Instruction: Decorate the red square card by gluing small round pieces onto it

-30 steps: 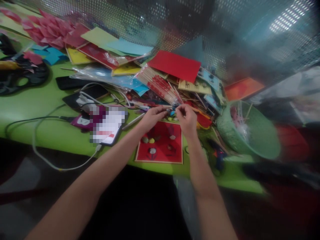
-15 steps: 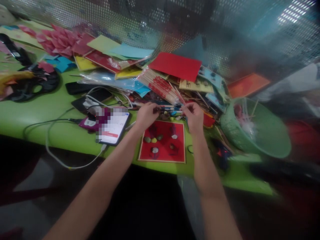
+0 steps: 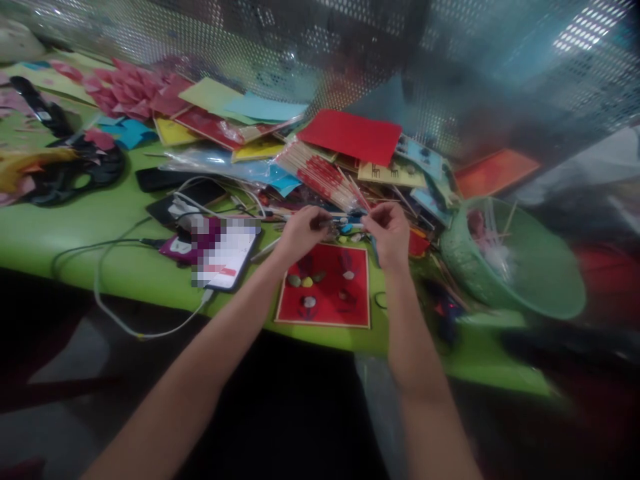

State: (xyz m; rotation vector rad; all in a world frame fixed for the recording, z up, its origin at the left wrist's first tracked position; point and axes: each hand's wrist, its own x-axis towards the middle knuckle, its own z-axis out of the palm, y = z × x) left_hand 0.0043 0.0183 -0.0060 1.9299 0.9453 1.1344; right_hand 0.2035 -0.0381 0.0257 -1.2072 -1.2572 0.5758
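Note:
Both hands are over small items behind a red square card with a pale border. Colored pebbles and dark drawn lines are on the card. My left hand is closed, its fingertips pinched together; what they hold is too small and blurred to name. My right hand pinches the end of a slim white stick-like object pointing toward the left hand. Beneath the fingers lie several small colored pebbles.
A lit phone with cables lies left of the card. Behind the hands are bundled red-tipped sticks and a red sheet. A green basket stands at right. Pink paper petals and a black tape dispenser are at left.
My left hand has shifted slightly right, closer to my right hand. The right hand stays nearly in place, still pinching. The view has moved a little.

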